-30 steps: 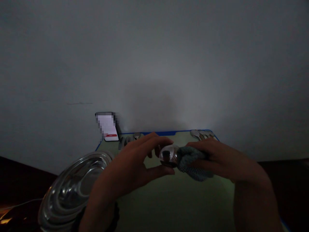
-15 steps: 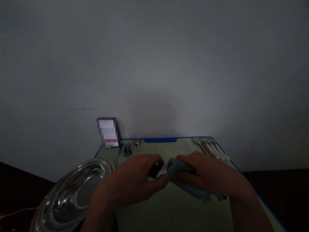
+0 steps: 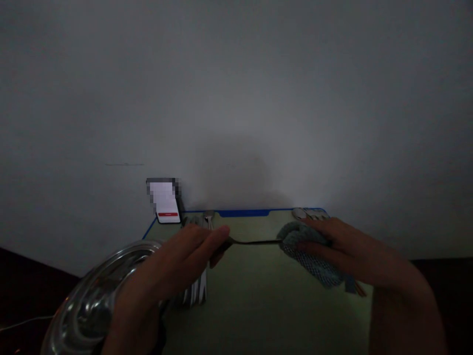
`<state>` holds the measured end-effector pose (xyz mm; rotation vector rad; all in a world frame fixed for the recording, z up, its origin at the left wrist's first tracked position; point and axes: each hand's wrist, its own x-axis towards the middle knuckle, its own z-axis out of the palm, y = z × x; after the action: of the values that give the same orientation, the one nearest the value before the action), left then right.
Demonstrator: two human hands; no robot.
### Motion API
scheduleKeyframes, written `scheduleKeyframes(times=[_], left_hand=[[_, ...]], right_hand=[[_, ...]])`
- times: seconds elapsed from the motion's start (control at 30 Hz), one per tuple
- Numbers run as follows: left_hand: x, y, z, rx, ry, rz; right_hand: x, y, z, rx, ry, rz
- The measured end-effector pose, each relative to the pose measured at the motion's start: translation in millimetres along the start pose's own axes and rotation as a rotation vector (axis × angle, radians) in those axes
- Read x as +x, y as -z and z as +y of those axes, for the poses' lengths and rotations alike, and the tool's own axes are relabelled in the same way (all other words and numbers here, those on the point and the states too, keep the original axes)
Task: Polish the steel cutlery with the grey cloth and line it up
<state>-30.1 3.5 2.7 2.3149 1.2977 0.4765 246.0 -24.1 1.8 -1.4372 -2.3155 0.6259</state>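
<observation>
My left hand [image 3: 195, 251] is closed around one end of a thin piece of metal cutlery [image 3: 256, 242], held level above the table. Its head is mostly hidden by my fingers, so I cannot tell whether it is a spoon or a fork. The far end of the handle runs into a grey-green checked cloth [image 3: 314, 256], folded around it. My right hand [image 3: 343, 246] grips this cloth between thumb and fingers. Below and behind my left hand lie several pieces of cutlery [image 3: 197, 291] in a row.
A shiny steel basin [image 3: 88, 296] stands at the left. A phone [image 3: 168, 202] with a lit screen leans against the wall [image 3: 236, 98]. More cutlery [image 3: 299, 213] lies at the table's back right, partly behind my right hand. The pale green table [image 3: 258, 315] has a blue edge.
My hands have moved apart, the left one leftward and the right one rightward with the cloth. A longer stretch of the cutlery handle now shows between them.
</observation>
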Motion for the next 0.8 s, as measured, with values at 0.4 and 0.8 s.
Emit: scheduleKeyframes(times=[0.4,0.8], left_hand=[[9,-12.0,30,-0.082,-0.034,-0.035],[13,-14.0,12,-0.024,-0.12,-0.125]], right_hand=[[9,-8,-17,0.03,0.003,-0.174],[2,-1,8,0.036,-0.059,-0.067]])
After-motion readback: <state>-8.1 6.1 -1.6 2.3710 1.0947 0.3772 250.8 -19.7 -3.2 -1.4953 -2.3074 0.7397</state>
